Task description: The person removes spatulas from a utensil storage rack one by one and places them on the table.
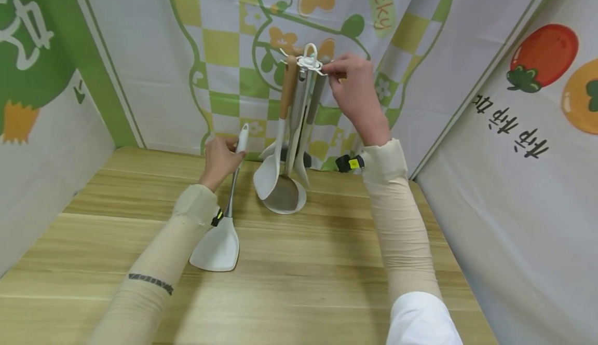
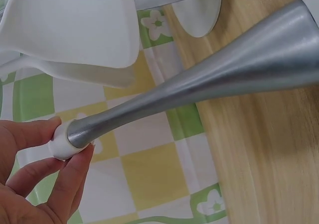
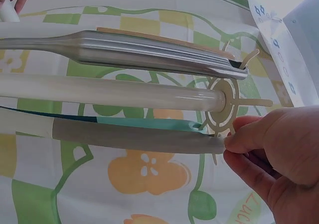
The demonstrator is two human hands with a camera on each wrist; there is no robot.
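My left hand (image 1: 220, 161) pinches the white handle (image 1: 242, 138) of a spatula, thumb against fingertips. Its metal shaft slants down to a broad white blade (image 1: 217, 246) over the tabletop. In the left wrist view the metal shaft (image 2: 164, 94) runs from the fingers to the upper right. My right hand (image 1: 356, 88) pinches a hook at the right side of the white utensil rack (image 1: 309, 64). In the right wrist view, the thumb and finger meet right at the end of a grey handle (image 3: 134, 137). Beside it hang a metal handle (image 3: 154, 52) and a teal one (image 3: 144, 123).
A white ladle (image 1: 267, 179) with a wooden handle hangs on the rack's left. Low behind it is a grey-brown ladle bowl (image 1: 282, 194). The rack stands near the back of the wooden table (image 1: 327, 277), against a patterned curtain (image 1: 219, 49). Printed walls rise at both sides.
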